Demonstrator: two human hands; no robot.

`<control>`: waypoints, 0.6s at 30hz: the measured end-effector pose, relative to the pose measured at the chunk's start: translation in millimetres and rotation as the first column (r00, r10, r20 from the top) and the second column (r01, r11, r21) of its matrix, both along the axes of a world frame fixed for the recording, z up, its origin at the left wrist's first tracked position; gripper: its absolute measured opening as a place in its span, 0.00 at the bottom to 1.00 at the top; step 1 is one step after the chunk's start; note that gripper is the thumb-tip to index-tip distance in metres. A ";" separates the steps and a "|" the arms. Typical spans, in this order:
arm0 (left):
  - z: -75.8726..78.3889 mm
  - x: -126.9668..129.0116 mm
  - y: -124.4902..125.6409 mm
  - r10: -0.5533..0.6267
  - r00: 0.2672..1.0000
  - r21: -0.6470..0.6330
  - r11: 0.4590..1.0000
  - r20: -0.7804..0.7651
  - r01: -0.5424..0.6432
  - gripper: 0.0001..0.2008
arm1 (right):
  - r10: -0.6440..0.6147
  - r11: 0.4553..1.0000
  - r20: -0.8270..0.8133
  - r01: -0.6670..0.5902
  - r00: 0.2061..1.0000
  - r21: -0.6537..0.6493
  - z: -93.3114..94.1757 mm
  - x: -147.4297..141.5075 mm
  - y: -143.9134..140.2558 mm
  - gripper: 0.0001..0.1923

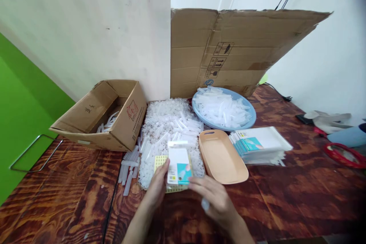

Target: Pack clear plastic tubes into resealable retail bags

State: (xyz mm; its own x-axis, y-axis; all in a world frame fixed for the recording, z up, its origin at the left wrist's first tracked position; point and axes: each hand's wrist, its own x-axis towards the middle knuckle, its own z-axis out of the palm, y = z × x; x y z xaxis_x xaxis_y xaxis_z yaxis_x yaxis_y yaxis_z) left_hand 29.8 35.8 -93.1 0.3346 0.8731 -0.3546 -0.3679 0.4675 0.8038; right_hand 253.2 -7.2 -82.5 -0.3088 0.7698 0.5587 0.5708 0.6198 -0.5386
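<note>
My left hand holds a small clear packet with a white and teal card by its left edge, above a yellow dotted sheet. My right hand touches the packet's lower right corner, with a small clear tube tucked between its fingers. Both hands hover over the near edge of a heap of clear plastic tubes and caps on the wooden table.
An empty tan tray lies right of my hands, with a stack of similar packets beyond it. A blue plate of tubes, an open carton and a cardboard sheet stand behind. Red-rimmed object at right.
</note>
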 end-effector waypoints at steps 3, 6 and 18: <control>6.7 -18.2 8.5 0.143 0.989 -0.053 0.988 -0.024 -0.144 0.26 | 0.109 0.972 -0.173 -0.141 0.979 -0.187 -1.4 -37.2 -6.4 0.27; 8.5 -45.5 4.6 0.165 0.984 0.007 0.986 -0.066 -0.165 0.22 | -0.156 0.927 -0.416 -0.013 0.896 -0.376 0.8 -52.1 0.1 0.18; 5.8 -72.9 -28.5 -0.179 0.965 -0.020 0.984 -0.191 0.178 0.21 | -0.497 0.728 -0.792 -0.327 0.354 -0.603 8.4 -73.7 46.0 0.29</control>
State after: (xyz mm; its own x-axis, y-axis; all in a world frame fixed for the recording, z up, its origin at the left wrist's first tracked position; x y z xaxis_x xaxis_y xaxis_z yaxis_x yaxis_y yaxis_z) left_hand -43.1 7.3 -87.3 0.4107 0.8044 -0.4292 -0.1181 0.5137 0.8498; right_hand 179.5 38.9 -74.1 0.1284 0.9776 -0.1668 -0.4730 -0.0874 -0.8767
